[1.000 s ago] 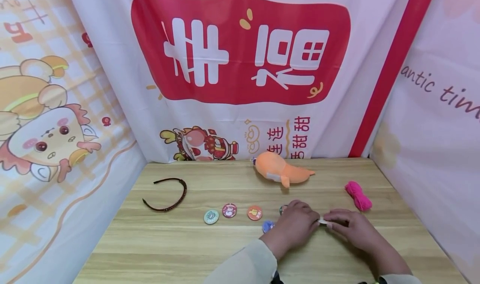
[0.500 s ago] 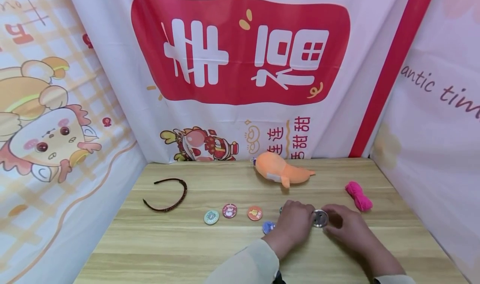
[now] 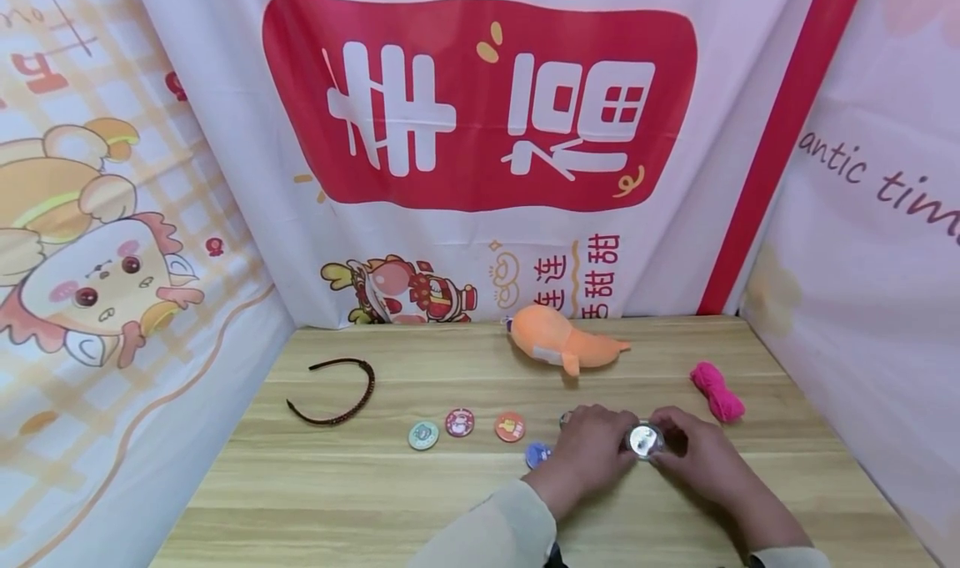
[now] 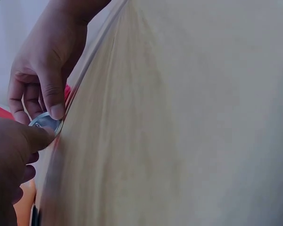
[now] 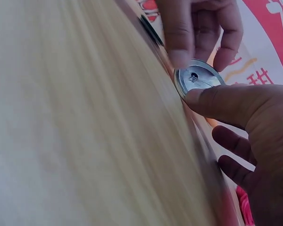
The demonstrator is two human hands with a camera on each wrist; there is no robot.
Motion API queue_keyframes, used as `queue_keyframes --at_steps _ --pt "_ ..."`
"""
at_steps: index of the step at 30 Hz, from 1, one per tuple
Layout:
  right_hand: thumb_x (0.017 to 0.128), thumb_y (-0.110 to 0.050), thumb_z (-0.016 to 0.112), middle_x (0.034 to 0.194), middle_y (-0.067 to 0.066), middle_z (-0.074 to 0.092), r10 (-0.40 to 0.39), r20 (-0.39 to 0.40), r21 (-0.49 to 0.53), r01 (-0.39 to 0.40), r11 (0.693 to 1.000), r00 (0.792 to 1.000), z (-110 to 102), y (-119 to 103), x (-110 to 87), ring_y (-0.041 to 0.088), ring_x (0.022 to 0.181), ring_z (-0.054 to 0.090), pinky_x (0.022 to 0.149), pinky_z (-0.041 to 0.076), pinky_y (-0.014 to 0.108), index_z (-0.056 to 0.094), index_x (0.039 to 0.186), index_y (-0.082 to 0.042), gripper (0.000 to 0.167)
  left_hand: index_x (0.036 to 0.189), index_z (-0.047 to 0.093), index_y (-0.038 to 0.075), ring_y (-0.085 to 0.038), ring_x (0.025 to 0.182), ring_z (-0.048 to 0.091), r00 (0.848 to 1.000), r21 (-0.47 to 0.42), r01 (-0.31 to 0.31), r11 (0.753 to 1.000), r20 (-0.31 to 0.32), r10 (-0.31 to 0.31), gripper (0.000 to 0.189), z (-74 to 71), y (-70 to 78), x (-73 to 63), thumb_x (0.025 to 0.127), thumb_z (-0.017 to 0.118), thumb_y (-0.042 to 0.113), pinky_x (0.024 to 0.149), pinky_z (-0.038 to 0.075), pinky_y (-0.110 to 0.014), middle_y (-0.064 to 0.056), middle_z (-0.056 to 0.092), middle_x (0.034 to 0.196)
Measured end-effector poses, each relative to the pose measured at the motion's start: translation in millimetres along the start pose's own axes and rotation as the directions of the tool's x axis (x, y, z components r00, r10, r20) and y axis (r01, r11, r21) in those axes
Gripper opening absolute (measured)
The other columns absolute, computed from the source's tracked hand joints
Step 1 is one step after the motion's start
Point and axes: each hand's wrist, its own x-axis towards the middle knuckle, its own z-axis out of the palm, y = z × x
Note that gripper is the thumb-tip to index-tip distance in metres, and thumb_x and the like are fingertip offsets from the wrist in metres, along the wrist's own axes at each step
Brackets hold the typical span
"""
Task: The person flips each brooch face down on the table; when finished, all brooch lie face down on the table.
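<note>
A round button badge (image 3: 644, 440) is held between both hands, its silver metal back facing up toward the head camera. My left hand (image 3: 592, 444) pinches its left rim, and my right hand (image 3: 697, 453) pinches the right rim with thumb and fingers. In the right wrist view the badge (image 5: 198, 77) shows a dark hole and a thin pin wire across its back. The left wrist view has the badge (image 4: 46, 123) partly covered by the left thumb. Beside the left hand lie a blue badge (image 3: 537, 455) and a dark badge (image 3: 566, 419), mostly hidden by that hand.
Green (image 3: 423, 435), red (image 3: 460, 422) and orange badges (image 3: 510, 426) lie left of the hands on the wooden table (image 3: 337, 501). Farther back are a dark headband (image 3: 367, 384), an orange plush toy (image 3: 551, 339) and a pink yarn bundle (image 3: 717, 393). Printed cloth walls (image 3: 480, 226) surround the table.
The badge, seen edge-on a second ago, has been tipped so that its silver back faces up. The right hand's fingers have shifted around its rim; the other objects have stayed put.
</note>
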Motion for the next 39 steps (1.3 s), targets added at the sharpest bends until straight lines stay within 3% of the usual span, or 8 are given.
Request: queue_keyframes --at_steps 5,11,18,26,34,39 --pt "0.085 -0.022 0.096 0.118 -0.012 0.078 -0.008 0.01 -0.019 0.009 1.0 1.0 -3 3 -0.7 0.018 0.118 0.071 0.102 0.06 0.043 0.075 0.123 -0.028 0.044 0.129 0.075 0.036 -0.005 0.107 0.066 0.998 0.059 -0.06 0.996 0.014 0.059 0.026 3.5 2.3 -1.4 0.106 0.07 0.045 0.099 0.049 -0.028 0.018 0.078 0.114" --pt "0.085 -0.022 0.095 0.127 -0.002 0.078 0.023 0.06 -0.043 -0.02 0.999 0.998 -6 3 -0.6 0.029 0.126 0.07 0.108 0.056 0.057 0.078 0.128 -0.021 0.046 0.129 0.078 0.038 -0.005 0.115 0.066 0.997 0.105 -0.074 0.992 0.023 0.072 0.025 4.6 3.1 -3.4 0.107 0.069 0.045 0.103 0.049 -0.028 0.02 0.078 0.124" --pt "0.085 -0.021 0.095 0.123 -0.005 0.079 0.032 0.088 -0.046 -0.028 0.999 0.996 -9 7 -0.4 0.028 0.124 0.071 0.105 0.058 0.054 0.081 0.121 -0.028 0.039 0.134 0.075 0.04 -0.007 0.126 0.064 0.996 0.14 -0.082 0.987 0.039 0.077 0.028 8.7 1.8 -1.7 0.108 0.067 0.048 0.112 0.047 -0.031 0.022 0.076 0.128" --pt "0.084 -0.024 0.096 0.12 -0.011 0.078 -0.019 0.074 -0.056 0.024 0.998 0.997 -11 11 -2.6 0.022 0.119 0.07 0.103 0.059 0.046 0.083 0.114 -0.032 0.034 0.133 0.075 0.042 -0.011 0.139 0.061 0.994 0.193 -0.103 0.976 0.064 0.092 0.028 11.0 3.3 0.0 0.109 0.064 0.05 0.121 0.044 -0.033 0.024 0.074 0.132" --pt "0.087 -0.024 0.094 0.125 -0.009 0.078 0.008 0.112 -0.06 -0.001 0.998 0.994 -14 11 -2.3 0.026 0.123 0.069 0.105 0.058 0.051 0.083 0.109 -0.032 0.026 0.137 0.073 0.044 -0.01 0.141 0.058 0.99 0.244 -0.122 0.962 0.095 0.101 0.03 11.5 5.4 1.1 0.11 0.061 0.052 0.122 0.043 -0.034 0.024 0.072 0.135" --pt "0.088 -0.025 0.093 0.13 -0.008 0.078 -0.04 0.125 -0.094 0.052 0.994 0.991 -15 12 -2.8 0.028 0.125 0.069 0.105 0.057 0.051 0.083 0.106 -0.034 0.023 0.141 0.071 0.044 -0.011 0.144 0.055 0.987 0.258 -0.127 0.958 0.127 0.097 0.033 9.4 6.3 0.8 0.111 0.058 0.051 0.123 0.043 -0.035 0.024 0.069 0.142"
